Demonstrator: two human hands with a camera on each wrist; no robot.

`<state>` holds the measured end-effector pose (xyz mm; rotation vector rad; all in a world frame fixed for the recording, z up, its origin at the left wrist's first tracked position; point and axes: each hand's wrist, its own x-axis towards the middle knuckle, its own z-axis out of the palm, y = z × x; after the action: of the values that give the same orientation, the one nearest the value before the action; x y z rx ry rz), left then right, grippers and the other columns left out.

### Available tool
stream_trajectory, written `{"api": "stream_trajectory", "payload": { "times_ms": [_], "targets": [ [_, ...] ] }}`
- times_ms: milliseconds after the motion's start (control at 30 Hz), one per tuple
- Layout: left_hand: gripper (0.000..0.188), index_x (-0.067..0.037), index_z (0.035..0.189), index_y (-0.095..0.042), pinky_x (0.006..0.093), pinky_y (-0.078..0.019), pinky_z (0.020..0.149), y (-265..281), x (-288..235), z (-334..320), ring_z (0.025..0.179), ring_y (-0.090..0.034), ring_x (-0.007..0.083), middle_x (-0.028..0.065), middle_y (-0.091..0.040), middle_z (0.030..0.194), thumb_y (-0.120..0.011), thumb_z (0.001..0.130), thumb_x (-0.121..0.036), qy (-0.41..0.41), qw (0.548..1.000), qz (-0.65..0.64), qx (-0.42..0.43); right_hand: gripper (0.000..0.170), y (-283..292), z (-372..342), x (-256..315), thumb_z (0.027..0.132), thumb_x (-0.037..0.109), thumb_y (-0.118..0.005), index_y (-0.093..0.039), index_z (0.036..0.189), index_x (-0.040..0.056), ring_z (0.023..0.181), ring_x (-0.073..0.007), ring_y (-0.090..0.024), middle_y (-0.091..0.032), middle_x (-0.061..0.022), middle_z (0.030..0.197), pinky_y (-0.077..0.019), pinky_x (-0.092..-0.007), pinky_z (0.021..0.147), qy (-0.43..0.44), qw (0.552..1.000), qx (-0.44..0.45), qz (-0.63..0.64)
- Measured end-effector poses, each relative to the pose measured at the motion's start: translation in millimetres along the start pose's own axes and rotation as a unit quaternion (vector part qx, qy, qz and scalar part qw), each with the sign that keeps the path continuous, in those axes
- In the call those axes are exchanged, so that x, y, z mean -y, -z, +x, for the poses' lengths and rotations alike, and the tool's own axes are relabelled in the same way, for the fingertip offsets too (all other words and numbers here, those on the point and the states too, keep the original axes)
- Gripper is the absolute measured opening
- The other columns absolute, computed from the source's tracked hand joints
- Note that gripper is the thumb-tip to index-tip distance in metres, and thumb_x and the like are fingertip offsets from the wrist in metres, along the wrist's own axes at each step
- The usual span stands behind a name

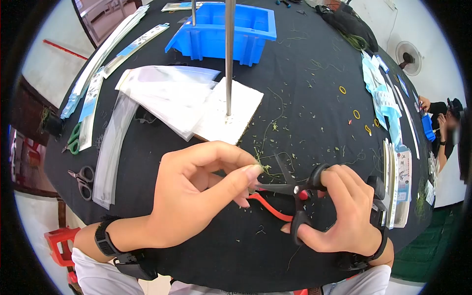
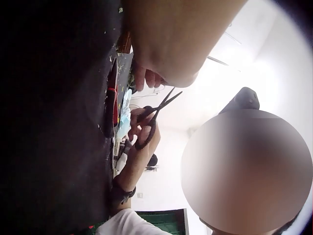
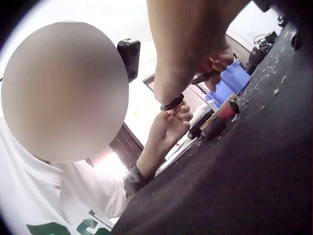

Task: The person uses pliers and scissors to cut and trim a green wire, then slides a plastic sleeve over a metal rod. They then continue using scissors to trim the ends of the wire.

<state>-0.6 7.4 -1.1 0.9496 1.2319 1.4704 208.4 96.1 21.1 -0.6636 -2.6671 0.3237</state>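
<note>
My left hand (image 1: 196,191) pinches a small tangle of thin green line (image 1: 266,170) between thumb and forefinger. In my right hand (image 1: 346,206) is a pair of black scissors (image 1: 296,190), with thumb and fingers through the loops. The scissor blades stand apart, and their tips reach close to the left fingertips and the green line. In the left wrist view the spread scissors (image 2: 157,108) show beside the left hand. Beneath them on the black cloth lies a red-handled tool (image 1: 269,208), partly hidden by the hands and scissors.
Ahead stand a white board with a metal rod (image 1: 229,59), clear plastic sleeves (image 1: 162,98) and a blue bin (image 1: 221,42). Green-handled scissors (image 1: 73,139) and small dark scissors (image 1: 85,182) lie left. Yellow rings (image 1: 356,114), scraps and packets (image 1: 403,177) lie right. Another person (image 1: 445,128) sits far right.
</note>
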Motion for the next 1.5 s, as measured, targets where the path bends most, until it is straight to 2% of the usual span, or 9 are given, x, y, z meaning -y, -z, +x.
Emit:
{"api": "stream_trajectory", "payload": {
  "times_ms": [400,700,1000,1133,1267,1300,1400,1433,1500],
  "targets": [
    [0.010,0.006,0.089,-0.060,0.0302,-0.0570,0.049,0,-1,-2,0.061,-0.063,0.0159,0.0143,-0.063,0.077,-0.059,0.087,-0.003,0.105,0.985,-0.134,0.025,0.047,-10,-3,-4,0.053,0.026,-0.082,-0.054,0.082,0.0011,0.056,-0.0234,-0.051,-0.051,-0.0086,0.072,-0.0384,-0.0314,0.045,0.035,0.998,-0.035,-0.051],
    [0.009,0.005,0.088,-0.060,0.0304,-0.0572,0.049,-2,2,-1,0.065,-0.063,0.0148,0.0134,-0.063,0.078,-0.061,0.086,-0.003,0.083,0.989,-0.119,0.010,0.045,-9,-2,-4,0.055,0.026,-0.082,-0.054,0.080,0.0017,0.053,-0.0212,-0.051,-0.049,-0.0061,0.066,-0.0377,-0.0310,0.044,0.045,0.998,-0.013,-0.034],
    [0.009,0.006,0.090,-0.061,0.0280,-0.0573,0.055,-2,1,0,0.067,-0.062,0.0138,0.0128,-0.063,0.080,-0.062,0.087,-0.001,0.064,0.997,-0.030,0.010,0.047,-14,-2,-11,0.061,0.016,-0.080,-0.057,0.099,0.0011,0.072,-0.0277,-0.058,-0.058,-0.0099,0.081,-0.0469,-0.0360,0.061,-0.093,0.990,-0.042,-0.094],
    [0.006,0.006,0.089,-0.062,0.0254,-0.0561,0.057,-3,5,-5,0.068,-0.062,0.0139,0.0130,-0.063,0.082,-0.062,0.085,0.003,0.000,0.997,0.052,0.053,0.047,-9,1,-16,0.066,0.008,-0.075,-0.055,0.108,0.0015,0.088,-0.0320,-0.057,-0.058,-0.0141,0.097,-0.0471,-0.0391,0.074,-0.120,0.991,-0.008,-0.058],
    [0.007,0.005,0.088,-0.064,0.0225,-0.0536,0.058,-3,9,-7,0.069,-0.064,0.0133,0.0139,-0.064,0.085,-0.064,0.081,0.007,-0.114,0.980,0.140,0.083,0.046,-7,2,-11,0.067,0.002,-0.073,-0.056,0.111,0.0020,0.091,-0.0280,-0.055,-0.057,-0.0137,0.105,-0.0464,-0.0367,0.077,-0.133,0.989,0.003,-0.069],
    [0.008,0.005,0.088,-0.064,0.0223,-0.0528,0.058,-3,8,-7,0.068,-0.064,0.0129,0.0138,-0.065,0.084,-0.064,0.080,0.006,-0.137,0.974,0.162,0.085,0.046,-10,2,-16,0.070,-0.002,-0.070,-0.056,0.114,0.0015,0.082,-0.0222,-0.056,-0.058,-0.0133,0.108,-0.0479,-0.0319,0.068,-0.077,0.993,-0.023,-0.087],
    [0.009,0.003,0.086,-0.065,0.0221,-0.0501,0.056,-3,9,-7,0.066,-0.063,0.0126,0.0120,-0.066,0.081,-0.067,0.078,0.005,-0.209,0.949,0.221,0.084,0.045,-7,4,-7,0.076,-0.004,-0.067,-0.054,0.118,0.0001,0.073,-0.0152,-0.059,-0.058,-0.0135,0.111,-0.0478,-0.0250,0.059,-0.086,0.966,0.002,0.245],
    [0.009,0.002,0.086,-0.065,0.0221,-0.0491,0.055,-3,11,-7,0.065,-0.063,0.0126,0.0112,-0.066,0.080,-0.068,0.077,0.005,-0.233,0.939,0.240,0.084,0.041,-13,2,-3,0.081,-0.004,-0.064,-0.053,0.121,-0.0013,0.069,-0.0094,-0.060,-0.058,-0.0144,0.116,-0.0471,-0.0197,0.054,-0.092,0.921,0.029,0.378],
    [0.010,0.001,0.084,-0.066,0.0232,-0.0479,0.055,-4,14,-6,0.063,-0.063,0.0141,0.0097,-0.066,0.078,-0.068,0.075,0.004,-0.270,0.922,0.268,0.079,0.031,-22,1,9,0.085,-0.002,-0.063,-0.056,0.115,-0.0019,0.068,-0.0080,-0.060,-0.064,-0.0104,0.101,-0.0475,-0.0195,0.055,-0.150,0.834,0.060,0.527]
  ]
}}
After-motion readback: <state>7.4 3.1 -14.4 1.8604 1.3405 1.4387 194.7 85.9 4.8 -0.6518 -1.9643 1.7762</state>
